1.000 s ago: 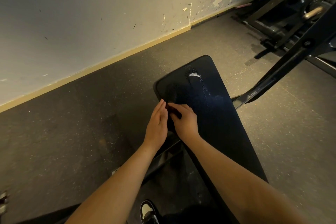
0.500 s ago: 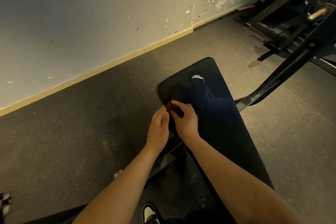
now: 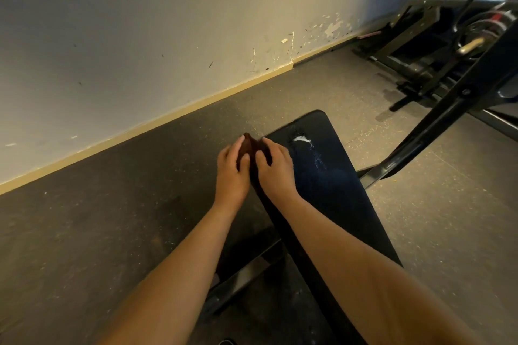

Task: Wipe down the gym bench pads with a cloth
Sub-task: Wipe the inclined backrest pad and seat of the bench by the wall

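Left hand [image 3: 231, 173]: fingers curling around the dark cloth [image 3: 248, 145].
Right hand [image 3: 276, 171]: gripping the same cloth from the right.
Cloth: bunching between both hands at the bench pad's [image 3: 336, 185] far left edge.
Bench pad: black, showing a white smear [image 3: 301, 139].

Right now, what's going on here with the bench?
A person is at a black bench pad, with the left hand and right hand together gripping a small dark brown cloth at the pad's far left corner. A white smear sits on the pad just right of the hands, not yet wiped. A black machine frame stands to the right.
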Action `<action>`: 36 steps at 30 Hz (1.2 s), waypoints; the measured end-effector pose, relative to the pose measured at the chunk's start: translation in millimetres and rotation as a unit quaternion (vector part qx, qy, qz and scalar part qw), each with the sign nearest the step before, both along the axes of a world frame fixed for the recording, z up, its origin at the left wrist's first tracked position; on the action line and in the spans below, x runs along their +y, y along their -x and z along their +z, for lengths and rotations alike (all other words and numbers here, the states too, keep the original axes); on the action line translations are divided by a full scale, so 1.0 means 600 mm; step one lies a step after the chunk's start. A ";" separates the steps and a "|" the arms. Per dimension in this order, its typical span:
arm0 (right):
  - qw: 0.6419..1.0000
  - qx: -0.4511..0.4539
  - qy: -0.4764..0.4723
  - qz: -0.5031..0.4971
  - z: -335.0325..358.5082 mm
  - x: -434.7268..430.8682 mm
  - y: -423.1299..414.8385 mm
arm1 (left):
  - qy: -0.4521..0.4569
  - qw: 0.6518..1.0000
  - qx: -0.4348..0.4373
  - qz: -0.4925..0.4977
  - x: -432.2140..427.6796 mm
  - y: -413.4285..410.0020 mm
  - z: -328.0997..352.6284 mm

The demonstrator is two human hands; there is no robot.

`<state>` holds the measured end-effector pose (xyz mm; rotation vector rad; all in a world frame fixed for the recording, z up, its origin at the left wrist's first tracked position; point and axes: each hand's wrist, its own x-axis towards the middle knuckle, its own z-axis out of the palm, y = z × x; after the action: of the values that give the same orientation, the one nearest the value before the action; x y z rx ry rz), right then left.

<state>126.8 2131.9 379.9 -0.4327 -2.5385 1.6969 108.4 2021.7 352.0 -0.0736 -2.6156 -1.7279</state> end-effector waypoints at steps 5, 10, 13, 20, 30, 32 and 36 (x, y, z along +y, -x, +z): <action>0.999 -0.028 0.037 -0.008 -0.015 0.021 0.002 | -0.021 0.999 0.024 0.000 0.026 -0.008 -0.029; 0.998 -0.061 -0.018 0.024 -0.038 0.036 -0.027 | -0.117 0.992 -0.016 0.042 0.050 -0.091 -0.059; 0.993 -0.080 -0.066 0.056 -0.048 0.028 -0.038 | -0.066 0.998 -0.007 0.016 0.051 -0.113 -0.080; 0.991 -0.091 -0.080 0.051 -0.052 0.039 -0.036 | 0.015 0.996 0.049 0.067 0.035 -0.028 -0.036; 0.992 -0.078 -0.078 0.061 -0.063 0.033 -0.055 | 0.006 0.999 0.030 0.033 0.046 -0.109 -0.098; 0.992 -0.075 -0.086 0.058 -0.068 0.034 -0.058 | -0.017 0.999 0.014 0.048 0.044 -0.102 -0.080; 0.990 -0.075 -0.106 0.057 -0.062 0.047 -0.049 | -0.022 0.992 0.028 0.119 0.039 -0.032 -0.029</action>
<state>155.9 2160.4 342.5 -0.4222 -2.8641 1.4546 127.5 2044.9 334.8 0.1813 -2.4302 -1.6742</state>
